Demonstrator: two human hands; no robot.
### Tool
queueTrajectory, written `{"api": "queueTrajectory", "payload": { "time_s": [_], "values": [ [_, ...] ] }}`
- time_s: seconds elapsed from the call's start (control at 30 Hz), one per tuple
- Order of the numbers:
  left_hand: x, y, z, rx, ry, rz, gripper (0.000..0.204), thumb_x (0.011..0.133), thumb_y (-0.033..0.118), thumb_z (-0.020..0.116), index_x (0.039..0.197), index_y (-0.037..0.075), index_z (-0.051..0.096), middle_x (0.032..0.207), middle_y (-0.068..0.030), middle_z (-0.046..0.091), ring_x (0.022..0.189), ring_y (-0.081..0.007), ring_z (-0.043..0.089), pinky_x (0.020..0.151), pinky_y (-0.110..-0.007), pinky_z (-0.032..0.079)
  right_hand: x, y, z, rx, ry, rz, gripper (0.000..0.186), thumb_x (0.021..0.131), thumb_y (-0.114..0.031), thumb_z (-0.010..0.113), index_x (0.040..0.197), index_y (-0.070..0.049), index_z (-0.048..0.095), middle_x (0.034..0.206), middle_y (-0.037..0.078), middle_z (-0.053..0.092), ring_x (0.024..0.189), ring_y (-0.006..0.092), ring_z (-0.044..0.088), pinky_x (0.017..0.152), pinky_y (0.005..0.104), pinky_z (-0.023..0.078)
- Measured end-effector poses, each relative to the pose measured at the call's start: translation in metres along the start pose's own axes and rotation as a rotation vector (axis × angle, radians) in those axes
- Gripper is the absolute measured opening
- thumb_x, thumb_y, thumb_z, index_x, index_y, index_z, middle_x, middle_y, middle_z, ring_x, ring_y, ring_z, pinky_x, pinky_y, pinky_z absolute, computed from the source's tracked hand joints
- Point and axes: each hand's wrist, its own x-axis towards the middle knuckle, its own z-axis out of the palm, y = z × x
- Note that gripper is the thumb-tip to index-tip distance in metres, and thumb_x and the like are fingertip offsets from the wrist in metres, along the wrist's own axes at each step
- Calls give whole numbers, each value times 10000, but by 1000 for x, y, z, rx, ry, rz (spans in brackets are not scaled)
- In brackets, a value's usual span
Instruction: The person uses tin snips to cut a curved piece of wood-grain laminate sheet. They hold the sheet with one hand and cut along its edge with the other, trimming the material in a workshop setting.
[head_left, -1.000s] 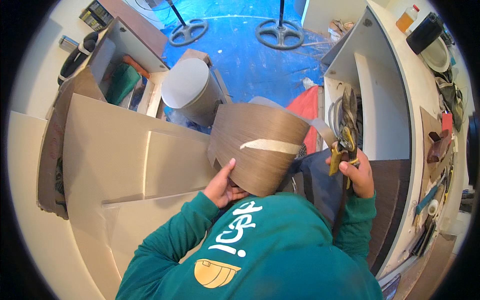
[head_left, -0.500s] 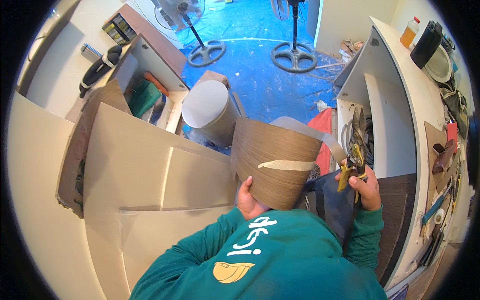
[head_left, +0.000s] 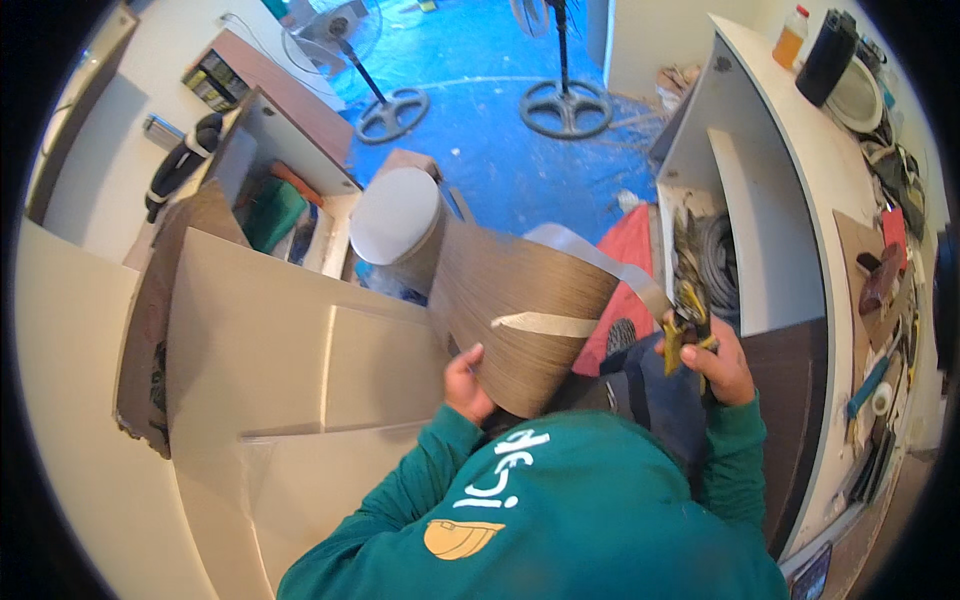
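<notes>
My left hand (head_left: 468, 385) grips the lower left of a curved brown wood-grain sheet (head_left: 510, 275) with a pale streak across it, fingers partly hidden behind it. My right hand (head_left: 715, 365) is closed on metal snips (head_left: 688, 300) with yellow handles, blades pointing up, just right of the sheet. A narrow curled grey strip (head_left: 565, 245) curves behind the sheet toward the snips. A grey cylinder (head_left: 390, 210) stands beyond the sheet's left. My legs in dark trousers (head_left: 660, 410) are below, beside a red cloth (head_left: 620, 310).
Beige boards (head_left: 260, 330) lie on the left beside an open cabinet (head_left: 295, 140). Another cabinet (head_left: 770, 220) at the right holds coiled hose inside and tools, a bottle and a black cylinder on top. Two pedestal fans (head_left: 565, 105) stand on the blue sheeting (head_left: 500, 160).
The whole view has shifted as my head moves. The sheet has tilted slightly, its left edge higher. Both hands keep their holds on the sheet and the snips.
</notes>
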Motion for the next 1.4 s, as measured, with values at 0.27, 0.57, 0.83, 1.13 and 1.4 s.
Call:
{"api": "queueTrajectory", "payload": {
  "time_s": [0.27,0.57,0.83,1.13,1.4],
  "values": [
    [11,55,-22,32,-112,105,533,954,100,575,1446,-56,446,1433,-228,555,1331,-394,526,1172,-557,367,4,22,6,-163,-77,32,701,827,-473,739,1287,32,582,1117,145,678,927,162,648,812,305,511],
    [-6,76,-14,191,-170,318,600,896,-30,622,1469,10,448,1444,-164,560,1340,-356,520,1173,-534,380,-10,17,28,-454,-39,63,541,794,-247,781,1213,52,614,1358,216,520,1273,339,525,1079,404,392],
    [-21,79,34,373,-131,448,662,842,-32,666,1463,-4,439,1416,-151,575,1312,-336,541,1145,-507,404,-29,17,46,-630,145,39,574,774,-235,811,1237,42,615,1247,178,548,1153,300,568,1022,368,434],
    [-20,78,45,419,-106,479,697,834,-17,674,1479,-8,408,1427,-159,557,1320,-344,530,1142,-499,399,-42,0,39,-603,120,122,504,791,-246,799,1166,47,632,1078,169,612,955,292,607,889,370,483],
    [-25,77,40,396,-145,460,694,838,3,692,1474,-15,415,1435,-172,551,1321,-355,532,1139,-513,406,-34,19,45,-565,20,335,428,850,-315,762,1069,36,655,884,182,644,803,289,618,768,401,499]
  ]
}}
